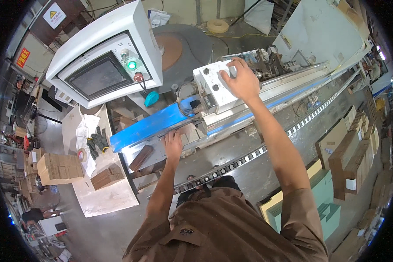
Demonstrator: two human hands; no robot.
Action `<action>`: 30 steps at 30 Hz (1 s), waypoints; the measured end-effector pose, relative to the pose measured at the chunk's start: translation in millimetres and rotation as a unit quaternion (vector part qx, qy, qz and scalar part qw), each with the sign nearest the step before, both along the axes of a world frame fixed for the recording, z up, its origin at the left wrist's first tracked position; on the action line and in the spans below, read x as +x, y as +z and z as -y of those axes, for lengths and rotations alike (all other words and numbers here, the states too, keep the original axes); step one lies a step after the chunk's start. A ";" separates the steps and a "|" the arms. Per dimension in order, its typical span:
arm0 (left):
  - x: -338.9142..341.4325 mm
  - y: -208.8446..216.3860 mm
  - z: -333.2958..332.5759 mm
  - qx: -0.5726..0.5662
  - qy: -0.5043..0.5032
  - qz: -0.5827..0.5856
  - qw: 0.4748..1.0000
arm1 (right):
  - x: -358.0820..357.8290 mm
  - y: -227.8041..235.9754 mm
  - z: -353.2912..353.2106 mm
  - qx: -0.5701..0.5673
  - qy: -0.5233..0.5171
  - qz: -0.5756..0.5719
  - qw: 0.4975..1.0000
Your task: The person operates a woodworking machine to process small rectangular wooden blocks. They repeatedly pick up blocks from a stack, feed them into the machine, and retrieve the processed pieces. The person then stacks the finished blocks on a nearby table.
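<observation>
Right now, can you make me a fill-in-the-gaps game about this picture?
The right hand rests on a ____ box on the machine.
The left hand lies below the ____ rail.
The lit button beside the screen glows ____.
Missing words: white; blue; green.

We cannot see the wood piece (188,136) beneath the left hand (173,145) in full; the right hand (240,81) covers part of the white control box (214,85).
</observation>
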State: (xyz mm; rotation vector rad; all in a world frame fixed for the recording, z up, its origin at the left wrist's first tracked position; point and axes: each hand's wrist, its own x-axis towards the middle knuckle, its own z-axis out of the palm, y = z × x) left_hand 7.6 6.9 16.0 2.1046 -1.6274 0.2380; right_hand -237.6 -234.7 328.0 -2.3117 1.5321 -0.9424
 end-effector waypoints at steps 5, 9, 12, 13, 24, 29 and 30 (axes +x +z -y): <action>-2.2 -0.6 7.1 0.015 -0.058 0.033 0.998 | 0.0 -2.7 -1.6 -0.003 -0.008 -0.004 1.000; 1.1 -6.5 6.1 0.018 -0.062 0.052 0.997 | 2.1 -2.3 -2.3 0.004 -0.004 -0.002 1.000; -1.5 0.0 5.5 0.046 -0.062 0.060 0.995 | 3.0 -0.1 -5.3 0.014 -0.012 -0.003 1.000; -0.9 0.7 6.2 0.055 -0.062 0.064 0.995 | 2.8 -0.2 -4.7 0.013 -0.011 -0.003 1.000; -18.1 -3.9 25.4 0.061 -0.083 0.071 0.992 | 5.0 6.3 -7.8 0.021 -0.014 0.007 1.000; -46.2 -2.3 53.0 0.054 -0.109 0.058 0.991 | 1.3 6.4 -4.9 0.024 -0.017 -0.001 1.000; -50.1 -2.6 58.9 0.047 -0.102 0.044 0.993 | 0.4 6.3 -3.1 0.021 -0.017 -0.002 1.000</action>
